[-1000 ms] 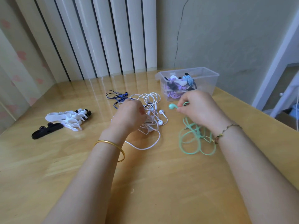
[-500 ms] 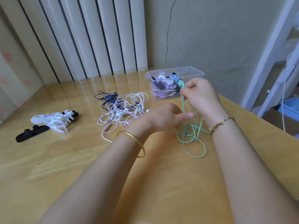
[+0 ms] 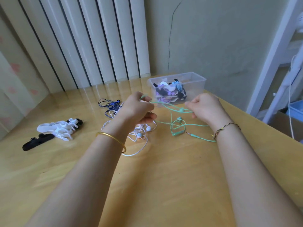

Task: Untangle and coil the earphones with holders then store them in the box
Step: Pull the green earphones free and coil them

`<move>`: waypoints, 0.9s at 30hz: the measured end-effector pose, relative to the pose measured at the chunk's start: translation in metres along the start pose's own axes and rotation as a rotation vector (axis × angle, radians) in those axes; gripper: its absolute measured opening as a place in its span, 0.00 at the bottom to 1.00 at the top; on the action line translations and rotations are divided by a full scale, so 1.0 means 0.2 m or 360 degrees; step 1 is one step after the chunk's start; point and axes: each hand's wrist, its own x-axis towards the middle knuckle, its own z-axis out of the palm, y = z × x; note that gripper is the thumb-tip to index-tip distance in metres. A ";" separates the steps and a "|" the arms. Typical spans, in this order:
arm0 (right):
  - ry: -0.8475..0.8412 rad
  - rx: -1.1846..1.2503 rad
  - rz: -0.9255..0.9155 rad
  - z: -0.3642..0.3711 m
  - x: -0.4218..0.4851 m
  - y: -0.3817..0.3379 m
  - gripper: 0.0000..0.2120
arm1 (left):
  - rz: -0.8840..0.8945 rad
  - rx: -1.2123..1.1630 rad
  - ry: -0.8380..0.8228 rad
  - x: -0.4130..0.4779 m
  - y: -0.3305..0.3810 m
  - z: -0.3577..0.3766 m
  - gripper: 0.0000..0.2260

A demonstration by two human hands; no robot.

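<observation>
Home room: wooden table (image 3: 164,185), cracked wall (image 3: 213,46), white radiator (image 3: 91,43), floral wallpaper (image 3: 9,76).

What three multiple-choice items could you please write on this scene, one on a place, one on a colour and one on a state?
1. Where does the clear box stand on the table?
A. At the far side, beyond both hands.
B. At the near edge, under the forearms.
C. At the far left corner.

2. What colour are the earphones stretched between the left hand and the right hand?
A. Red.
B. Mint green.
C. Black.

3. How are those earphones held?
A. Lying loose, untouched.
B. Gripped by the right hand alone.
C. Gripped by both hands, with loops trailing down to the table.

Answers: 1 A, the box sits past the hands, near the wall. 2 B, the taut cable is plainly mint green. 3 C, the fingers of each hand curl round the cable, and its loops hang below.
</observation>
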 end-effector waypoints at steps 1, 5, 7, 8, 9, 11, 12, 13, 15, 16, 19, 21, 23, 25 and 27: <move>-0.0045 -0.0032 0.0006 -0.02 -0.01 0.00 0.18 | -0.0015 -0.0068 0.0009 -0.01 0.01 -0.01 0.07; -0.0056 0.0037 -0.0025 -0.08 -0.03 -0.02 0.17 | 0.0049 -0.0160 -0.0026 -0.03 0.04 -0.05 0.05; -0.0106 0.0027 -0.0036 -0.11 -0.04 -0.04 0.14 | 0.0133 -0.0101 0.0036 -0.04 0.07 -0.06 0.04; -0.0129 -0.0033 -0.0036 -0.12 -0.05 -0.05 0.12 | 0.0179 -0.0081 0.0069 -0.04 0.10 -0.06 0.03; -0.0135 -0.0126 -0.0038 -0.13 -0.05 -0.06 0.10 | 0.0229 -0.0066 0.0091 -0.05 0.12 -0.06 0.03; -0.0097 -0.0300 -0.0022 -0.16 -0.05 -0.07 0.06 | 0.0301 -0.0052 0.0111 -0.06 0.17 -0.04 0.06; -0.0069 -0.0324 0.0010 -0.18 -0.04 -0.07 0.06 | 0.0326 -0.0066 0.0123 -0.08 0.20 -0.04 0.08; -0.0059 -0.0273 0.0047 -0.21 -0.05 -0.08 0.06 | 0.0341 -0.0098 0.0144 -0.09 0.23 -0.04 0.09; -0.0097 0.0033 0.0120 -0.23 -0.06 -0.07 0.07 | 0.0349 -0.0217 0.0209 -0.11 0.28 -0.04 0.10; -0.0113 0.0209 0.0147 -0.24 -0.07 -0.08 0.08 | 0.0348 -0.0277 0.0249 -0.12 0.30 -0.05 0.10; -0.0121 0.0612 0.0221 -0.25 -0.11 -0.09 0.07 | 0.0396 -0.0382 0.0383 -0.16 0.36 -0.09 0.12; -0.0144 0.0872 0.0275 -0.24 -0.15 -0.11 0.06 | 0.0467 -0.0404 0.0505 -0.19 0.39 -0.12 0.13; -0.0189 0.1212 0.0335 -0.23 -0.18 -0.11 0.05 | 0.0536 -0.0375 0.0664 -0.22 0.41 -0.15 0.13; -0.0196 0.1556 0.0420 -0.21 -0.21 -0.11 0.06 | 0.0589 -0.0263 0.0814 -0.26 0.42 -0.18 0.13; -0.0188 0.1915 0.0508 -0.19 -0.24 -0.13 0.07 | 0.0650 -0.0086 0.0819 -0.31 0.42 -0.22 0.14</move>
